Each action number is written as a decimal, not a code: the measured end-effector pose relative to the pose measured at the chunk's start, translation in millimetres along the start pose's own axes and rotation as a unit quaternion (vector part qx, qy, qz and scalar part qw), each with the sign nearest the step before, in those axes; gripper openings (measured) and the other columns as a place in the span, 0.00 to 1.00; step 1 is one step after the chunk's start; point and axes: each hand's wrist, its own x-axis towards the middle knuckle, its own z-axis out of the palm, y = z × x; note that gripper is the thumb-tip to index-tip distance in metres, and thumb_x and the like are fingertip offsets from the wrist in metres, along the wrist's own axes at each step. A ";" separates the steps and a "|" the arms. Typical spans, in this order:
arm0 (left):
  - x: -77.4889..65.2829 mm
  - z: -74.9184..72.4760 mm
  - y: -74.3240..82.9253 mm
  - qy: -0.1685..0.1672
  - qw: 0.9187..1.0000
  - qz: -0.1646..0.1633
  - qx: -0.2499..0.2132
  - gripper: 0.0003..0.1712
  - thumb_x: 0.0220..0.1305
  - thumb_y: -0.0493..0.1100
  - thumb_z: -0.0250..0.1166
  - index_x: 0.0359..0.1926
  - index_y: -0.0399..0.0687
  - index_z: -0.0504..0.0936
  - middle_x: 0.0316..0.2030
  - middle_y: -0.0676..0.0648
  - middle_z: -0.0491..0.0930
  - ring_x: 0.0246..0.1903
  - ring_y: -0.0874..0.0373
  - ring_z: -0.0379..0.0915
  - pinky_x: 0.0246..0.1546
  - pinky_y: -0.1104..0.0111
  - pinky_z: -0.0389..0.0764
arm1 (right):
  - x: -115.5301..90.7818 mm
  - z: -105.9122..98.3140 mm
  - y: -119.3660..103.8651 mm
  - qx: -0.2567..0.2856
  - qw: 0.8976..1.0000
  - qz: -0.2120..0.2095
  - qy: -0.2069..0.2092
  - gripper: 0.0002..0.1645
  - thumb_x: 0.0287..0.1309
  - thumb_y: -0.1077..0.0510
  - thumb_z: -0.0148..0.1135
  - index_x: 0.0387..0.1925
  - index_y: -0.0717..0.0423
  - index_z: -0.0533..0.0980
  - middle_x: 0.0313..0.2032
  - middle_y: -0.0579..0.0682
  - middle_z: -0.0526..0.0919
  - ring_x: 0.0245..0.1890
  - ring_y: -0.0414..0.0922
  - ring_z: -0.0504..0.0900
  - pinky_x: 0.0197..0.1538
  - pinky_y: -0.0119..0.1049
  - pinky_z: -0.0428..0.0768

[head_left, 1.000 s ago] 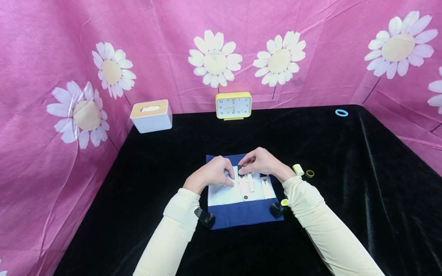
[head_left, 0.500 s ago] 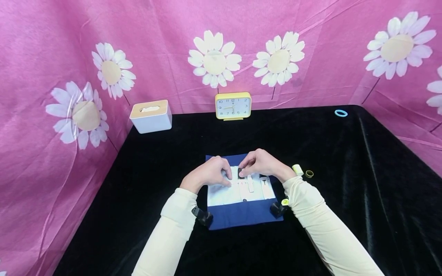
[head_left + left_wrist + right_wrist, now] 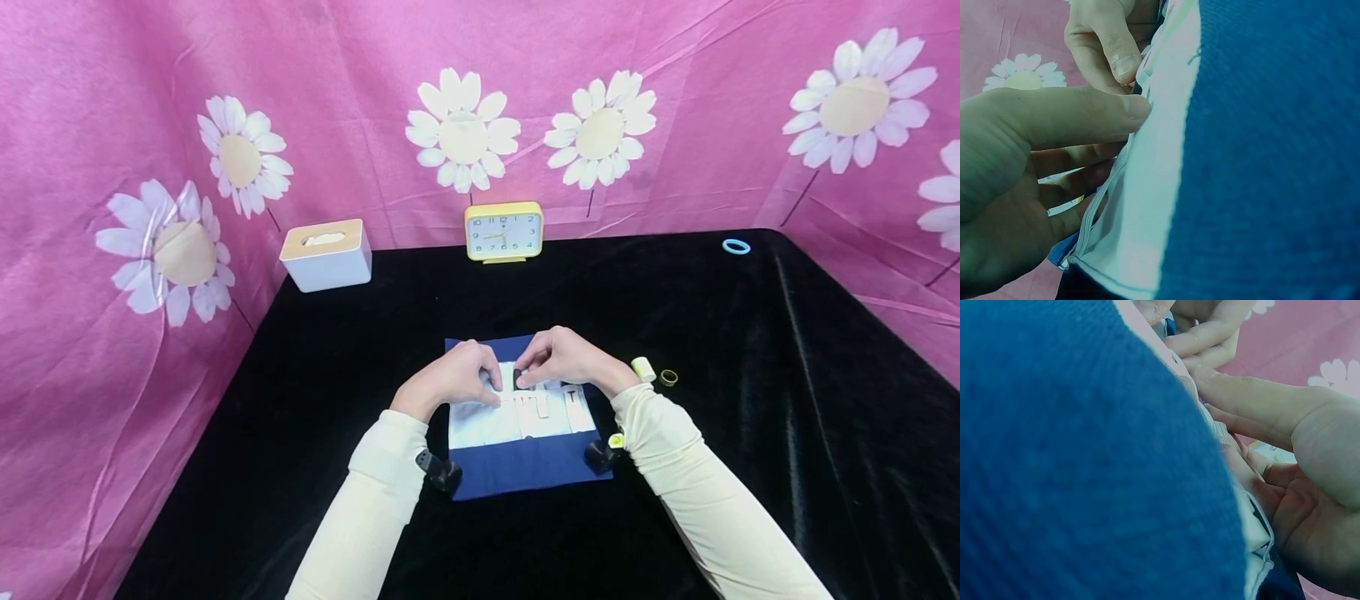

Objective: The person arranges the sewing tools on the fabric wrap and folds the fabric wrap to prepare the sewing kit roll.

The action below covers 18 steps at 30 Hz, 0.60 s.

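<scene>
A blue cloth organizer (image 3: 532,467) with a white pocketed middle lies on the black-covered table. My left hand (image 3: 459,379) is at its left side; in the left wrist view the thumb (image 3: 1110,112) presses the white cloth edge, with the other fingers behind it. My right hand (image 3: 562,358) pinches a small dark oblong piece (image 3: 517,379) at the top of the pockets, close to my left fingertips. Its exact kind I cannot tell. In the right wrist view the blue cloth (image 3: 1085,456) hides much of the work. White slips (image 3: 573,408) show in the right pockets.
Just right of my right wrist are a pale yellow spool (image 3: 642,369) and a gold-coloured ring (image 3: 668,377). A small yellow thing (image 3: 616,440) lies by the right sleeve. Farther back stand a tissue box (image 3: 327,258), a yellow clock (image 3: 503,232) and a blue ring (image 3: 736,247).
My right hand has shifted slightly with the dark piece, and my left hand moved a little left. The dark dot near the lower blue band shows less than before.
</scene>
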 end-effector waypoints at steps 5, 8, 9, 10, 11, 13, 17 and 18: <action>-0.1 0.0 0.7 -0.002 1.000 -0.001 0.000 0.05 0.52 0.38 0.78 0.30 0.49 0.89 0.39 0.52 0.84 0.46 0.56 0.73 0.55 0.60 0.77 | -1.3 -0.8 -2.0 -0.002 1.000 -0.010 -0.001 0.12 0.49 0.57 0.79 0.37 0.56 0.89 0.35 0.51 0.85 0.34 0.40 0.78 0.36 0.29 0.77; -0.3 -0.1 0.5 -0.002 1.000 -0.001 -0.003 0.05 0.52 0.39 0.78 0.30 0.49 0.89 0.39 0.52 0.84 0.46 0.55 0.73 0.55 0.60 0.77 | -1.5 -0.7 -2.1 0.001 1.000 -0.013 -0.001 0.12 0.48 0.57 0.79 0.37 0.56 0.89 0.34 0.51 0.84 0.34 0.40 0.78 0.35 0.29 0.77; -0.3 -0.1 0.4 -0.002 1.000 -0.001 -0.003 0.05 0.52 0.39 0.78 0.30 0.49 0.89 0.39 0.52 0.84 0.46 0.55 0.73 0.55 0.60 0.77 | -1.5 -0.6 -1.9 0.001 1.000 -0.014 -0.001 0.12 0.49 0.57 0.79 0.37 0.56 0.89 0.34 0.51 0.84 0.34 0.40 0.78 0.35 0.29 0.77; -0.4 -0.1 0.3 -0.002 1.000 -0.001 -0.003 0.05 0.52 0.39 0.78 0.29 0.49 0.89 0.40 0.52 0.84 0.46 0.55 0.74 0.55 0.59 0.77 | -1.4 -0.6 -1.7 0.002 1.000 -0.015 -0.001 0.12 0.49 0.57 0.79 0.37 0.57 0.89 0.34 0.51 0.84 0.35 0.40 0.78 0.35 0.28 0.77; -0.5 -0.3 0.3 -0.002 1.000 -0.001 -0.004 0.05 0.52 0.39 0.78 0.29 0.49 0.89 0.40 0.52 0.84 0.46 0.55 0.74 0.56 0.59 0.77 | -1.4 -0.5 -1.6 0.003 1.000 -0.015 -0.002 0.12 0.49 0.57 0.79 0.37 0.57 0.89 0.34 0.51 0.84 0.35 0.40 0.78 0.35 0.28 0.77; -0.6 0.0 0.1 -0.001 1.000 -0.002 -0.003 0.05 0.52 0.39 0.79 0.29 0.50 0.89 0.40 0.52 0.84 0.47 0.55 0.74 0.56 0.59 0.77 | -1.5 -0.2 -0.5 0.006 1.000 -0.015 -0.004 0.12 0.49 0.57 0.79 0.37 0.57 0.89 0.34 0.51 0.84 0.35 0.41 0.77 0.35 0.29 0.76; -0.3 0.3 0.0 0.001 1.000 -0.004 -0.004 0.06 0.51 0.39 0.79 0.28 0.50 0.88 0.39 0.52 0.85 0.47 0.55 0.73 0.56 0.60 0.76 | -1.4 -1.0 1.4 0.010 1.000 -0.012 -0.006 0.12 0.51 0.56 0.78 0.38 0.57 0.89 0.36 0.52 0.85 0.35 0.41 0.77 0.35 0.30 0.77; 0.0 0.3 0.0 0.001 1.000 -0.003 -0.005 0.06 0.51 0.39 0.79 0.28 0.50 0.88 0.39 0.52 0.84 0.47 0.55 0.73 0.56 0.60 0.76 | -1.3 -1.7 1.6 0.011 1.000 -0.009 -0.006 0.12 0.51 0.56 0.78 0.38 0.57 0.89 0.36 0.52 0.86 0.34 0.40 0.78 0.36 0.30 0.77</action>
